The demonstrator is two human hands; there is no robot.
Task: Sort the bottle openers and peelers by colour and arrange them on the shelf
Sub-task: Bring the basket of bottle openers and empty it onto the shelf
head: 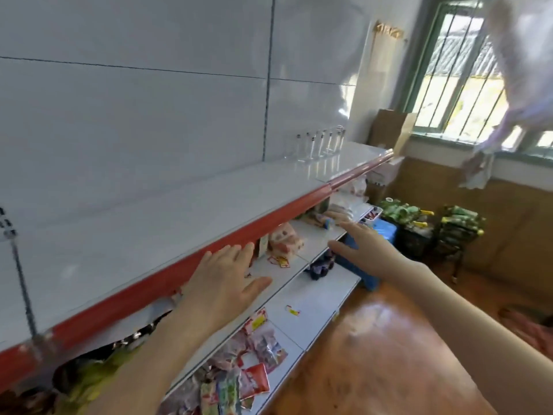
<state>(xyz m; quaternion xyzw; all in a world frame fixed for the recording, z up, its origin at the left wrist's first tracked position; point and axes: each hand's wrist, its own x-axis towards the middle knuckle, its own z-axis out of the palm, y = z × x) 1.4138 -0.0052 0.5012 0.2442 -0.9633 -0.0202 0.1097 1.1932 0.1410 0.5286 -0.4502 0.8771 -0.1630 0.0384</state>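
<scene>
Above both hands, the top shelf (179, 211) runs white with a red front edge. The left hand (223, 283), fingers spread and holding nothing, is at that edge. The right hand (359, 247) reaches flat and empty over the lower shelf (314, 238). Snack packets (260, 351) lie below the left hand. Between the hands lie small red-and-yellow pieces (279, 260); whether they are openers or peelers, I cannot tell.
</scene>
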